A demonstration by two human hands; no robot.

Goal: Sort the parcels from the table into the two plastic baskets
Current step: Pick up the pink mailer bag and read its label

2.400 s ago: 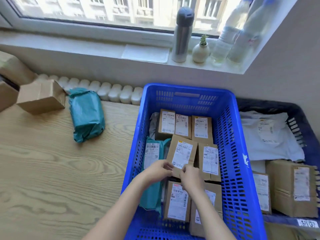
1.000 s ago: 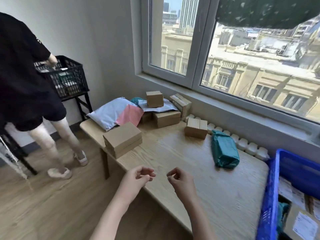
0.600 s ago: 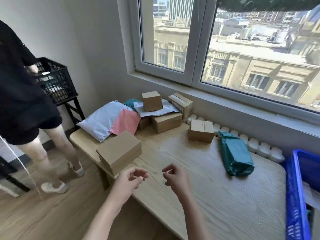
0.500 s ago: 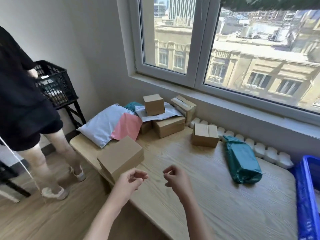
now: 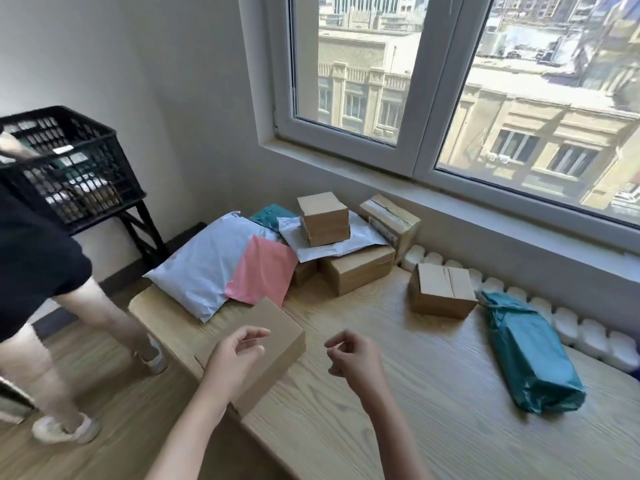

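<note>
Cardboard sits right under your left hand (image 5: 239,358): the flat brown box (image 5: 258,351) at the table's (image 5: 398,410) near left corner, its long axis running from you toward the parcel pile. Both your hands hover empty, fingers loosely curled, slightly apart. Your right hand (image 5: 353,355) is just beside the box; the teal wrapped parcel (image 5: 530,351) lies well off right.

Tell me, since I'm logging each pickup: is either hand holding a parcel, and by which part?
Nothing is held. The left hand hovers above the flat cardboard box, the right hand above the table, fingers loosely curled.
</note>
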